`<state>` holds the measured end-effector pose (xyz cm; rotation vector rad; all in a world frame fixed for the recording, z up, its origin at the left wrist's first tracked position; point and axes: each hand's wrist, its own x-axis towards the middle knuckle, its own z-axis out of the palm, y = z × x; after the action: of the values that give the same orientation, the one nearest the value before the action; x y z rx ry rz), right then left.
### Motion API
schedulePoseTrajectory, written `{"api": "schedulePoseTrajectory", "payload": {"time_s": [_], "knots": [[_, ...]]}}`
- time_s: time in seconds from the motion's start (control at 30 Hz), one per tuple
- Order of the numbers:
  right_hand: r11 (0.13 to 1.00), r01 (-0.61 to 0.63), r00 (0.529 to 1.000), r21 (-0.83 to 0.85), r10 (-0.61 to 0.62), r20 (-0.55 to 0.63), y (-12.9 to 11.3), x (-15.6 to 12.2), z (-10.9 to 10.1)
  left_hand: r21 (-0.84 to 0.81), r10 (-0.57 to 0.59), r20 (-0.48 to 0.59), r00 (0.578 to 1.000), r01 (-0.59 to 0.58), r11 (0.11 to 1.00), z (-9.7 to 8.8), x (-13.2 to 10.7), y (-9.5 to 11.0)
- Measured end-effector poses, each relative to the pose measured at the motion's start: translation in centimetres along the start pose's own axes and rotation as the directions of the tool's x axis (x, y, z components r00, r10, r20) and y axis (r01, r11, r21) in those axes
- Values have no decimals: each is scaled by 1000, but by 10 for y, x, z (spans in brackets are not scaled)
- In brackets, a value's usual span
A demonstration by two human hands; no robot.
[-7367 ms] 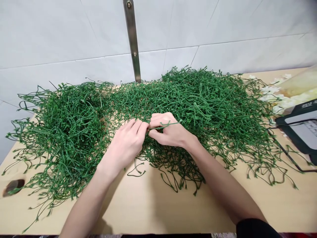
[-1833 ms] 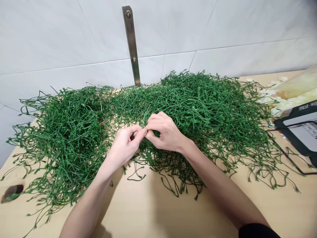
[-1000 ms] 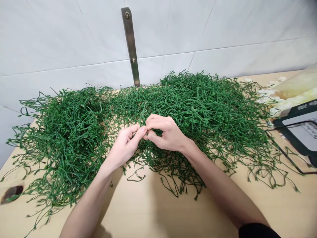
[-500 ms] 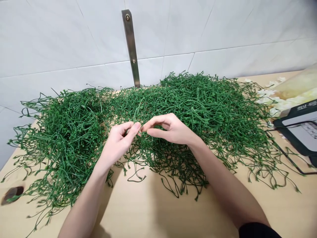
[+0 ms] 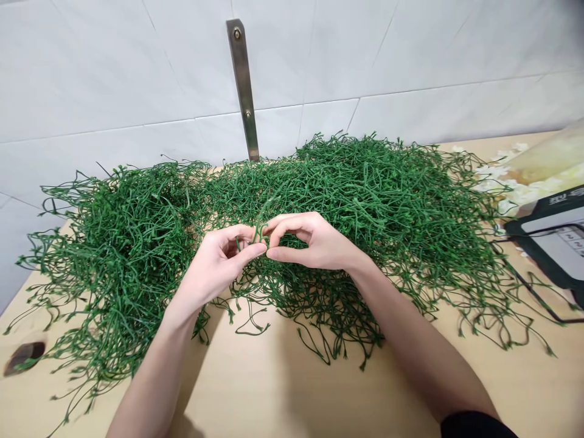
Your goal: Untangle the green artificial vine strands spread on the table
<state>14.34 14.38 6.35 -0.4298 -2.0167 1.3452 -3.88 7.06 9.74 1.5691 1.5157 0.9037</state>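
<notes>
A wide heap of thin green plastic stems [image 5: 365, 201] covers the back half of a light wooden table [image 5: 283, 389], with a second mound [image 5: 123, 237] at the left. My left hand [image 5: 214, 267] and my right hand [image 5: 310, 243] meet at the heap's front middle. Both pinch one green stem [image 5: 259, 230] between thumb and fingers, their tips almost touching. The stem rises from between the fingertips back into the heap.
A metal bracket [image 5: 243, 85] is screwed to the white tiled wall behind the heap. At the right edge lie a black device [image 5: 554, 240] with a cable and a bag of pale petals [image 5: 533, 173]. A dark knot [image 5: 24, 356] marks the table's left.
My hands drew slightly apart half a second ago and have come back together on the stem. The heap has not shifted.
</notes>
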Motion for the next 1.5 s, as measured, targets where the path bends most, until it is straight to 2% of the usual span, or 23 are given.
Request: {"api": "schedulePoseTrajectory", "payload": {"time_s": [0.17,0.27,0.47,0.53,0.6,0.7,0.77,0.83,0.93,1.0,1.13,1.33,1.5], "knots": [[989,-130,991,74,131,3,1,1,1,108,42,-51,998,-36,993,3,0,-5],[982,-154,988,109,156,-3,3,2,2,192,59,-67,996,-45,980,4,0,-8],[975,-212,977,62,214,-14,4,3,3,297,121,-22,992,-109,949,5,-1,-8],[977,-211,978,35,211,3,3,3,1,244,121,-33,992,-110,964,5,-1,-7],[982,-187,982,39,187,17,1,2,-1,105,96,-28,995,-93,990,4,0,-8],[984,-160,987,72,159,27,-1,2,-4,-136,40,57,998,-32,990,2,1,-10],[987,-157,987,34,156,32,-3,2,-4,-181,26,96,995,-8,983,3,1,-13],[986,-151,988,-75,153,21,-5,1,-2,-117,41,78,996,-32,993,5,1,-14],[961,-102,995,-255,103,-9,-6,-1,1,103,107,33,994,-110,989,7,0,-12],[952,-53,998,-302,56,1,-5,-2,3,221,165,8,986,-162,962,8,-2,-10],[972,-42,999,-231,46,11,-3,-1,4,327,248,-43,968,-220,919,6,-5,-7],[974,-67,998,-218,69,1,2,1,7,371,308,40,950,-301,879,4,-5,-3],[978,15,1000,-209,-16,-5,2,1,7,374,348,16,937,-328,868,6,-4,-3]]}}
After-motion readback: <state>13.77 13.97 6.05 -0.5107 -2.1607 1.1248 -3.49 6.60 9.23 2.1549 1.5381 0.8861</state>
